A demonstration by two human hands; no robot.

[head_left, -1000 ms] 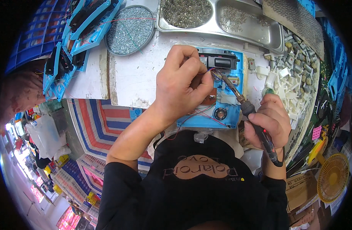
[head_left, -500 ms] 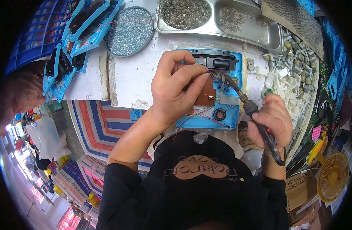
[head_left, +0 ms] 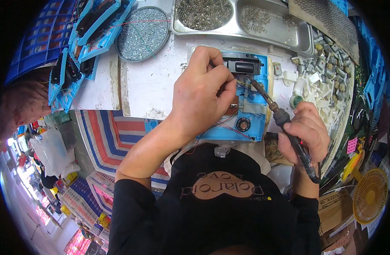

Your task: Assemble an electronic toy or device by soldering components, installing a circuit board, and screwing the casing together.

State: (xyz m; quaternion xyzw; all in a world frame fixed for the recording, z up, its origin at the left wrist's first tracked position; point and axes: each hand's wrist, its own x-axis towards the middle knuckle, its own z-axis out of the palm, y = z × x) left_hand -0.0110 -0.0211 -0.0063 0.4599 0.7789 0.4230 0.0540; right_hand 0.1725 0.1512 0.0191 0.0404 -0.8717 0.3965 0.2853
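A blue plastic housing (head_left: 258, 121) lies on the white bench in front of me, with a brown circuit board, a round speaker (head_left: 243, 124), thin wires and a black part (head_left: 245, 66) along its far edge. My left hand (head_left: 203, 91) is closed over its left side, pinching thin wires at the fingertips; the hand hides most of the board. My right hand (head_left: 307, 136) grips a soldering iron (head_left: 284, 119) by its dark handle. The iron's tip points far-left into the housing, close to the wires just below the black part and beside my left fingertips.
A round tray of small silver pieces (head_left: 143, 34) and a metal tray (head_left: 241, 35) of small metal parts stand at the back. Small motors and white plastic pieces (head_left: 313, 78) are heaped to the right. More blue housings (head_left: 86, 46) lie stacked at the far left. A yellow fan (head_left: 370, 196) is at lower right.
My left hand has turned over further, with its fingers curled, and now covers more of the board. My right hand and the soldering iron have shifted slightly to the right.
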